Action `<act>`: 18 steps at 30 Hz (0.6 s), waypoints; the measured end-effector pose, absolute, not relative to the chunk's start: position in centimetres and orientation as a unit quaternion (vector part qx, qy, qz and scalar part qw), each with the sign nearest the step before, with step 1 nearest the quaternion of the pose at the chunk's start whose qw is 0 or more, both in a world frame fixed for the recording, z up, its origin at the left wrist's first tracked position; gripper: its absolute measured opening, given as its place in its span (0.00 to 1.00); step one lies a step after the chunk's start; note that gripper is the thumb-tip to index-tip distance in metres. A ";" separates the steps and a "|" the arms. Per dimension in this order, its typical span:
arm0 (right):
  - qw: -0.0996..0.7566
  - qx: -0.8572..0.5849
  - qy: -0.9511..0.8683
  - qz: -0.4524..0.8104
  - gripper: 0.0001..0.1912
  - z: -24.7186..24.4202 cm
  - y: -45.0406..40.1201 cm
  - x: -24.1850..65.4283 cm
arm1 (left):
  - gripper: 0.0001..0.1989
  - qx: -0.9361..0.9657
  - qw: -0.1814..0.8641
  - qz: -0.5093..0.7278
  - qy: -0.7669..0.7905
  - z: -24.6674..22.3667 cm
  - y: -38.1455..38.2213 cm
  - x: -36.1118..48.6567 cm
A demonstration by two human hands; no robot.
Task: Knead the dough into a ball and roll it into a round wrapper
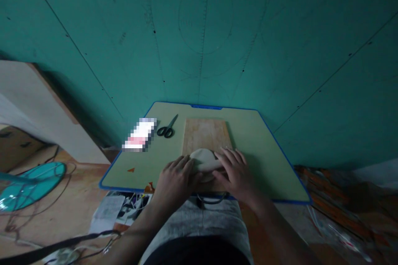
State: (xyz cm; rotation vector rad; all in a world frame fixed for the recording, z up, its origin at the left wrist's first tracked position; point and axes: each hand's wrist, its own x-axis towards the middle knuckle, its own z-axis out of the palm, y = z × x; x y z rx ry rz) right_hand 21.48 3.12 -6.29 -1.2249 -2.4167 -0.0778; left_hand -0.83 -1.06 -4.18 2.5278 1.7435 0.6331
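Observation:
A flat, pale, rounded piece that looks like dough (203,160) lies on the near part of a wooden board (205,132). My left hand (178,176) rests against its left edge, thumb toward the near side and fingers slightly bent. On the right side, my right hand (234,169) touches the piece with its fingers spread and its thumb apart. Both hands are at the near end of the board, one on each side of the piece.
Black-handled scissors (168,127) and a pixelated flat object (141,134) lie left on the blue-edged table (267,165). Small orange scraps (131,169) sit near its left front. A green wall (205,29) rises behind. Cables (135,201) show below the table's front left.

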 end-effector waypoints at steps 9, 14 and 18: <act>0.319 -0.551 -0.769 -0.056 0.21 -9.4 1.3 26.7 | 0.19 0.719 0.078 0.324 0.610 -3.8 0.4 -3.1; 0.371 -0.598 -0.710 -0.010 0.23 -10.3 0.8 29.1 | 0.24 0.811 -0.002 0.236 0.535 -6.6 -0.5 -0.4; 0.366 -0.598 -0.713 0.005 0.24 -9.7 0.8 28.8 | 0.33 0.849 -0.001 0.191 0.493 -6.6 1.3 -0.2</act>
